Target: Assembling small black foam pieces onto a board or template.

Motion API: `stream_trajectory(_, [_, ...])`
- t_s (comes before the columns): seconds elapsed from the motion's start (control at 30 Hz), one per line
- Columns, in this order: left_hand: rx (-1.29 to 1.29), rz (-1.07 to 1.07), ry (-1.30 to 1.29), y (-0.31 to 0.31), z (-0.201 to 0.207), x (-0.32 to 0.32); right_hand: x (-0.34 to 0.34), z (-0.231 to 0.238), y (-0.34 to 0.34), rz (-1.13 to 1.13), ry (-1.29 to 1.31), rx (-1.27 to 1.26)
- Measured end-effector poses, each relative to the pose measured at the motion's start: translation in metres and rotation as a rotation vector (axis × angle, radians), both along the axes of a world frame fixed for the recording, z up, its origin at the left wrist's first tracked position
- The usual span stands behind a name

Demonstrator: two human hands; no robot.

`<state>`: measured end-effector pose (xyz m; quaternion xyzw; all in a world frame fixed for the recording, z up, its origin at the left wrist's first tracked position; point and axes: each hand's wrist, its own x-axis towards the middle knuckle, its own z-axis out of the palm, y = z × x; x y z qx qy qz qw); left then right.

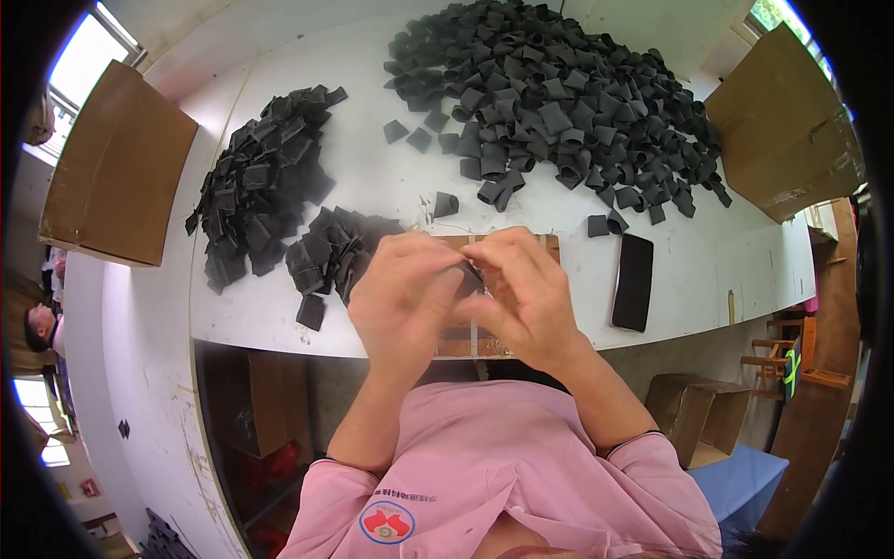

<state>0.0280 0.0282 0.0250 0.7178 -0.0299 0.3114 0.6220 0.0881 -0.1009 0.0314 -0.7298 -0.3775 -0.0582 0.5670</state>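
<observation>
Close together in front of my chest, my left hand (402, 289) and my right hand (526, 303) have their fingers closed on a small black fabric loop (468, 279). Fingers cover most of the loop, and the left hand is slightly blurred. Under the hands lies a brown cardboard sheet (543, 246) at the table's near edge. Beside my left hand sits a small heap of flat black pieces (326, 252). One loose black loop (446, 204) lies just beyond the hands.
A large pile of black loops (559, 102) covers the far right of the white table (363, 177). Another pile of flat black pieces (261, 177) lies left. A black phone (633, 282) rests right. Cardboard boxes (116, 163) (792, 126) flank the table. Another person (42, 321) is far left.
</observation>
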Motion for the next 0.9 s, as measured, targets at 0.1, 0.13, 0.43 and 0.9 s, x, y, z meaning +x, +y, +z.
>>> stream_trajectory(0.1, [-0.413,-0.044,-0.110,0.001,-0.002,-0.003,-0.006,0.006,0.007,-0.024,-0.095,-0.030])
stream_trajectory(0.13, [-0.537,-0.121,-0.132,0.004,-0.002,-0.003,-0.006,0.009,0.007,0.006,-0.010,-0.019])
stream_trajectory(0.43, [-0.669,-0.135,-0.073,0.010,-0.013,-0.009,0.001,0.021,0.005,0.031,-0.111,-0.061])
stream_trajectory(0.9, [-0.092,0.044,-0.083,0.004,-0.001,-0.004,0.019,-0.008,0.007,0.146,0.237,0.093])
